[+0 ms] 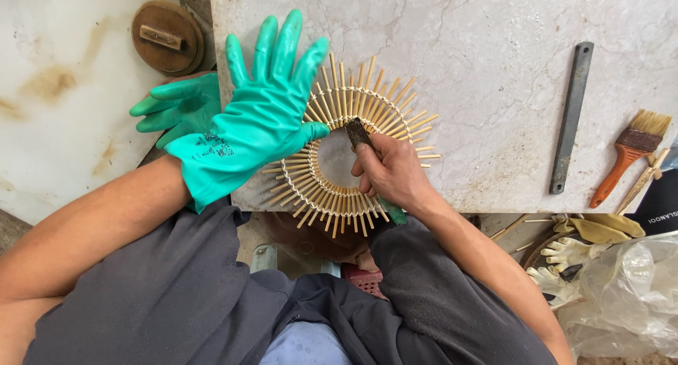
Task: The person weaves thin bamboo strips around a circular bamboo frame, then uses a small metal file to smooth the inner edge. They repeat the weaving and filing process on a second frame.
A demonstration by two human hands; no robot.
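Sunburst frame (351,147): round ring of woven cane and bamboo sticks, lying at the near edge of the marble slab (480,68), its 6 o'clock sticks overhanging.
Left hand (258,121): green glove, fingers spread wide, flat on the frame's 9 o'clock side.
Right hand (388,171): bare, fingers closed round a small dark brush (357,132), bristles at the inner ring.
Risk: thin sticks may snap under pressing; the overhang could tip if the palm lifts.
Around: spare green glove (176,107) at 9 o'clock; round wooden lid (167,37) at 10; metal bar (571,118) and orange-handled paintbrush (632,150) at 3, well apart.
Obstruction: none near the ring.
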